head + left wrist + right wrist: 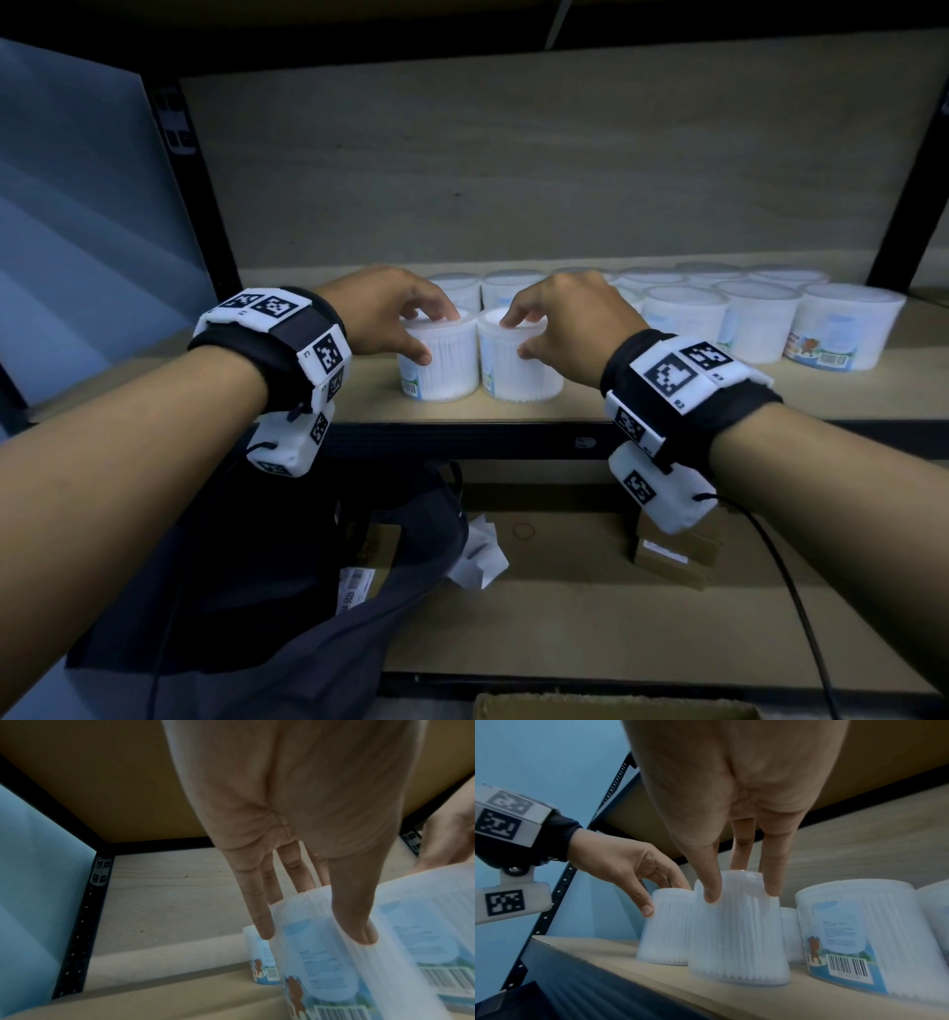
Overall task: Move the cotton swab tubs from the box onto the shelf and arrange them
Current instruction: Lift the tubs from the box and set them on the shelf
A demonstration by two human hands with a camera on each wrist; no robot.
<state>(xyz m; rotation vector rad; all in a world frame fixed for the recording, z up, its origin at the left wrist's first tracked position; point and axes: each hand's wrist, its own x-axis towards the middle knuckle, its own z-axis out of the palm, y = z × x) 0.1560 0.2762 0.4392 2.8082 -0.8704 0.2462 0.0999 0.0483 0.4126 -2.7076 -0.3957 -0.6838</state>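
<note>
A dark bag (287, 565) and a small cardboard box (672, 552) are seen down low on the bottom board. Above them, at the front of the shelf (590, 406), two cotton swab tubs stand side by side, touching. The left tub (439, 360) is gripped from the top by the left hand (390, 313), with fingers curled round it. The right tub (518, 362) is gripped the same way by the right hand (565, 324). Further back and to the right, more tubs (760, 318) are lined up in rows.
</note>
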